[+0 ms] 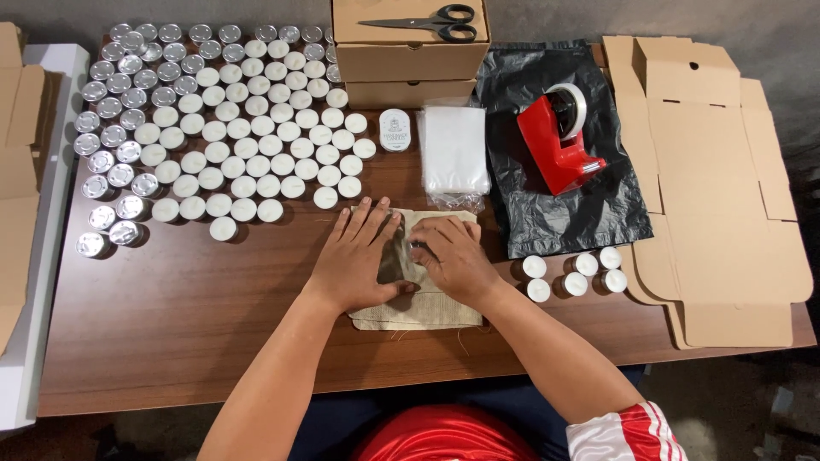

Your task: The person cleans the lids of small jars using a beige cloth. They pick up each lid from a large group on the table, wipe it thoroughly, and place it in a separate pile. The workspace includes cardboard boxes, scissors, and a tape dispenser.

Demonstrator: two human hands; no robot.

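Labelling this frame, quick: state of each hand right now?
Left hand: open, flat on the burlap pouch.
Right hand: curled on the pouch; grip cannot be told.

**Around the table**

A wooden table (pixel 213 324) carries a wide field of white tealights (pixel 256 128), with silver tins (pixel 120 102) massed along its left side. Two stacked cardboard boxes (pixel 410 55) stand at the back, black scissors (pixel 427 23) lying on the top one. Just right of the tealights stands a round labelled tin (pixel 395 130), next to a stack of clear bags (pixel 454 149). A red tape dispenser (pixel 559 141) sits on a black plastic bag (pixel 564 205). Flat unfolded cartons (pixel 726 205) lie at the right edge, and six small candles (pixel 572 275) cluster beside them.
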